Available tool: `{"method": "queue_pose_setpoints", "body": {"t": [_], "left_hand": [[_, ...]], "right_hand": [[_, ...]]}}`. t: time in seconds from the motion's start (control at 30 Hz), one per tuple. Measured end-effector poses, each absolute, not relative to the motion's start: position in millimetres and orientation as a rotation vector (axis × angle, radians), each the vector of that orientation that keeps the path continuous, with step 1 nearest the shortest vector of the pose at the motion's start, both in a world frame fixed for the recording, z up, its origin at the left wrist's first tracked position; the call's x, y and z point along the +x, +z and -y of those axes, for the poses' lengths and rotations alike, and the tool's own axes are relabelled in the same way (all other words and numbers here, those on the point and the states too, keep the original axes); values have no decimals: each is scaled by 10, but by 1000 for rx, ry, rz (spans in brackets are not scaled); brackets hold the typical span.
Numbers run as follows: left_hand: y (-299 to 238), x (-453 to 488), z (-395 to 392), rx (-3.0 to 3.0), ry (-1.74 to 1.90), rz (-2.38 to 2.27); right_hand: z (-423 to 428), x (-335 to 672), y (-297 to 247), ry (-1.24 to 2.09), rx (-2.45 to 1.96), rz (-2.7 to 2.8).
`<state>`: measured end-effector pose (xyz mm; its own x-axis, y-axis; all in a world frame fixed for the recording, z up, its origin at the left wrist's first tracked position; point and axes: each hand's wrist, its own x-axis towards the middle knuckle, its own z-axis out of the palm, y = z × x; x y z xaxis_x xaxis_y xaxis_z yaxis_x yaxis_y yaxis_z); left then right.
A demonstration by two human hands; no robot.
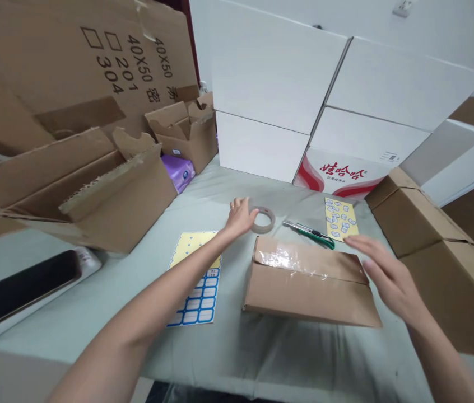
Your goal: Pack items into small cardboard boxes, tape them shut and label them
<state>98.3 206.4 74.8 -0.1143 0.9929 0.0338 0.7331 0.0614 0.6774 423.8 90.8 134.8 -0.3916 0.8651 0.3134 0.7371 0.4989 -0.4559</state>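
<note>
the half-curled left hand (240, 218) is just beside the packing tape roll (263, 219), while the open, empty right hand (388, 274) hovers beside the taped carton (308, 285).

The left hand (240, 218) hides the near edge of the tape roll (263, 219), so whether its fingers touch the roll cannot be told, and the left forearm covers part of the label sheet (197, 285), while the fingertips of the right hand (388, 274) look slightly blurred. The dark slab (18, 294) runs off the left edge and cannot be identified, and the cardboard box (434, 246) is cut off by the right edge. The purple package (177, 170) sits partly hidden behind a cardboard flap (136, 190), its print too small to read, like the marks on the small yellow sticker sheet (340, 218)
</note>
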Motion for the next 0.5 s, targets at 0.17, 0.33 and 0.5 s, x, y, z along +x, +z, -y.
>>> {"method": "queue_pose_setpoints", "body": {"t": [0.17, 0.33, 0.5], "left_hand": [[884, 587, -1614, 2014, 475, -1797], [875, 20, -1404, 1968, 88, -1904], [811, -200, -1503, 1884, -30, -1889]], "right_hand": [[-230, 4021, 1295, -130, -1105, 2576], [-130, 3989, 1165, -315, -1157, 2464], [118, 3836, 1136, -239, -986, 2279]]}}
